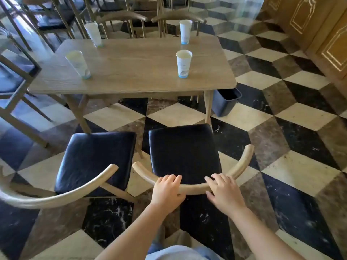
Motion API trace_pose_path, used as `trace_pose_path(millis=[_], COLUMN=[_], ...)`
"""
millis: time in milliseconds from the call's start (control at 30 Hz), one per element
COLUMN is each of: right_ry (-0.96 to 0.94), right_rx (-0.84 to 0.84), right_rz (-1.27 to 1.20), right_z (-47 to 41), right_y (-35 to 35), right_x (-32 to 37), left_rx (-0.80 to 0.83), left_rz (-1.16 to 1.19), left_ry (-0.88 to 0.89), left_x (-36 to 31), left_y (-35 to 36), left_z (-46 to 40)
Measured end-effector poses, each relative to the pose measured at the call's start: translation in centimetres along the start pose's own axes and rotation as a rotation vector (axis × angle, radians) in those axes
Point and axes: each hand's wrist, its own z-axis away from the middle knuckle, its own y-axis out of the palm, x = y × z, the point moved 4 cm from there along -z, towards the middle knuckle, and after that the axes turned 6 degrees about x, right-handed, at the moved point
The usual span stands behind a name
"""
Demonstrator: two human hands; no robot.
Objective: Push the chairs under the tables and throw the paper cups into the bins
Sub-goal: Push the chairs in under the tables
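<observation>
Two wooden chairs with black cushions stand pulled out in front of a wooden table (131, 85). My left hand (167, 190) and my right hand (224, 192) both rest on the curved backrest of the right chair (185, 151), fingers curled over the rail. The left chair (93, 158) stands beside it, untouched. Several white paper cups stand upright on the table: near left (78, 64), far left (93, 33), far right (185, 31), near right (183, 63). A dark bin (225, 103) sits on the floor by the table's right leg.
Two more chairs (122, 21) are tucked in at the table's far side. Other chairs and tables crowd the left and back. Golden wooden doors (319, 25) line the right wall. The chequered marble floor (281, 128) spreads to the right.
</observation>
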Motion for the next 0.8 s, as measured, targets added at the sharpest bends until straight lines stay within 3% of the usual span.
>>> trace_pose_path(millis=[233, 633, 800], right_ry=[-0.061, -0.162, -0.153], right_rx=[0.043, 0.112, 0.117], right_rz=[0.020, 0.116, 0.122], right_z=[0.1, -2.9, -5.6], right_y=[2.2, 3.7, 2.7], right_x=[-1.7, -4.0, -4.4], left_rx=[0.062, 0.217, 0.202], left_rz=[-0.016, -0.171, -0.175], left_ry=[-0.087, -0.036, -0.019], left_x=[0.7, 1.5, 2.7], left_y=[2.4, 2.9, 2.1], left_z=[0.0, -2.6, -5.2])
